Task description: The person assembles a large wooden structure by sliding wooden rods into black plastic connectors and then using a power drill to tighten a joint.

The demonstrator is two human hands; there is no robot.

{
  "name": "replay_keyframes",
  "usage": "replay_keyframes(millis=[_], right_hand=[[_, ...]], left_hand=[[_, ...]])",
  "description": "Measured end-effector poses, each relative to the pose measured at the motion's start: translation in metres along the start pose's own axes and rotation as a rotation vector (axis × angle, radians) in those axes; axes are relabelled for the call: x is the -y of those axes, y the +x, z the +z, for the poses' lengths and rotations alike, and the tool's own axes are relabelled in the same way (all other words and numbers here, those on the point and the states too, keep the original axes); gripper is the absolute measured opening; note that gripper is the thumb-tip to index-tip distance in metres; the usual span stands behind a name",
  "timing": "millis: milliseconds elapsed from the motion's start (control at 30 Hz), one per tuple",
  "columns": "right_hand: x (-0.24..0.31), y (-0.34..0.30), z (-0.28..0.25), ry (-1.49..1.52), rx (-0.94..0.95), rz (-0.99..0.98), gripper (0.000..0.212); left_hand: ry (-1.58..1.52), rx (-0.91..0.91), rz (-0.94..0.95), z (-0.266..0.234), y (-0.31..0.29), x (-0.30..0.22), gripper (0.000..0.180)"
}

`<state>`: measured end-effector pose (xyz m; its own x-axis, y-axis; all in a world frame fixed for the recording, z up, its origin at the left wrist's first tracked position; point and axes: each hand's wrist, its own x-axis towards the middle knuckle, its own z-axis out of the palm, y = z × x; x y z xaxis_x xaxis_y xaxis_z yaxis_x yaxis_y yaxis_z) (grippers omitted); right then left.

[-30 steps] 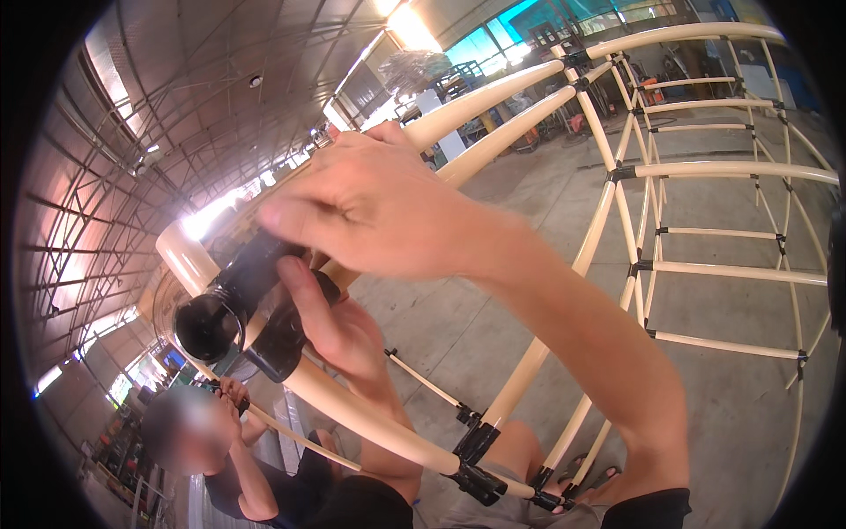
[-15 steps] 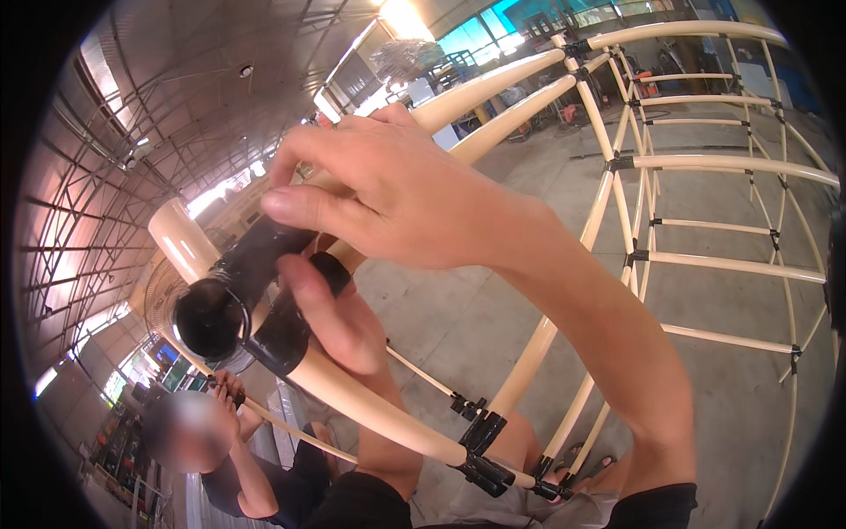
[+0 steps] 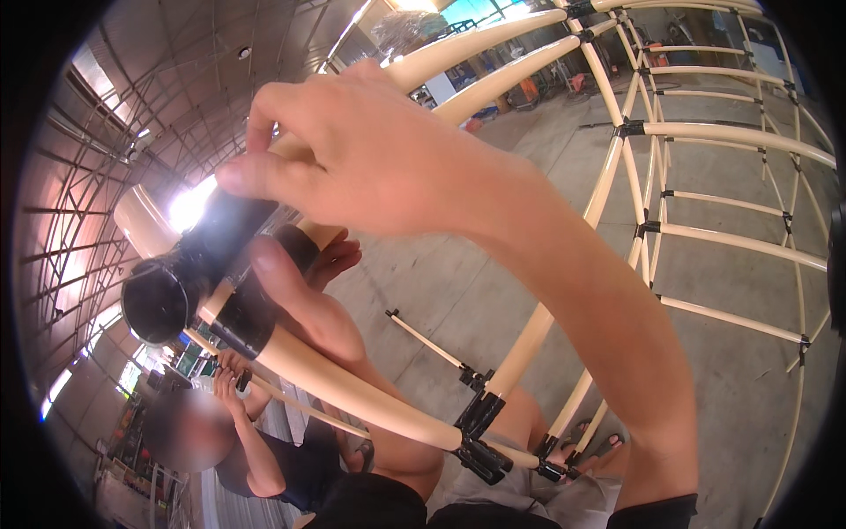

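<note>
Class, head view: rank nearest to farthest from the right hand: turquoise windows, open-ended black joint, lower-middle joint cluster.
1. Open-ended black joint: left, beside the right hand.
2. Lower-middle joint cluster: near the lap.
3. Turquoise windows: background, top.

"What's around the joint (image 3: 242,322)?"
"The left hand (image 3: 308,309) at its right side, the right hand (image 3: 352,150) above the left."
"And the frame (image 3: 731,137)?"
"Mostly right of both hands, over the floor (image 3: 423,273)."
"The other person (image 3: 282,458)?"
"Lower left, farther back."
</note>
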<state>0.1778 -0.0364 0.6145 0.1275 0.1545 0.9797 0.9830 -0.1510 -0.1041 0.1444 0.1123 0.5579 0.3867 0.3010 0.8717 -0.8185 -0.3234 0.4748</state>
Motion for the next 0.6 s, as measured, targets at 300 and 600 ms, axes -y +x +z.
replay_keyframes(millis=[300, 600], right_hand=[[0.013, 0.005, -0.007, 0.005, 0.126, 0.162, 0.049], [0.007, 0.008, -0.006, -0.056, 0.090, 0.116, 0.049]], left_hand=[[0.164, -0.089, 0.004, 0.007, -0.002, -0.003, 0.065], [-0.087, -0.144, -0.053, 0.021, -0.002, 0.007, 0.053]])
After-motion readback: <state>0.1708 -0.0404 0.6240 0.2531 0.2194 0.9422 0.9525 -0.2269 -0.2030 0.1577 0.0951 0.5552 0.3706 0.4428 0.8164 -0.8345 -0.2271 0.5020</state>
